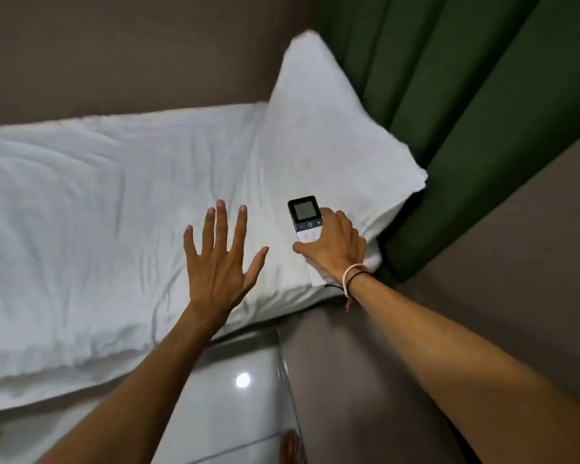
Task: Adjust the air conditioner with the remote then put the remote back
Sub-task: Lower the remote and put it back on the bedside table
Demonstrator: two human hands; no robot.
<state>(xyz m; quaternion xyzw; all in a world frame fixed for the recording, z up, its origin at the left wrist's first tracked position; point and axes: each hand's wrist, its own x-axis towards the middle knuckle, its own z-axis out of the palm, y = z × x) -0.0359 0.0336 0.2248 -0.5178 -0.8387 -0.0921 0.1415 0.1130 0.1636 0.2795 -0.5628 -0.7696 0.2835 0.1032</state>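
The white remote (306,218), with a dark top and a small grey display, lies over the corner of the white bed (81,212) beside the pillow (332,128). My right hand (335,249) is wrapped around its lower half, thumb on the left side, with cord bracelets on the wrist. The remote's bottom end is hidden under my palm. My left hand (220,259) hovers over the bedding to the left of the remote, fingers spread wide, holding nothing. No air conditioner is in view.
A dark green curtain (466,95) hangs at the right behind the pillow. A brown wall (516,262) runs along the right, and another stands behind the bed. Glossy grey floor tiles (235,396) lie below the bed's edge.
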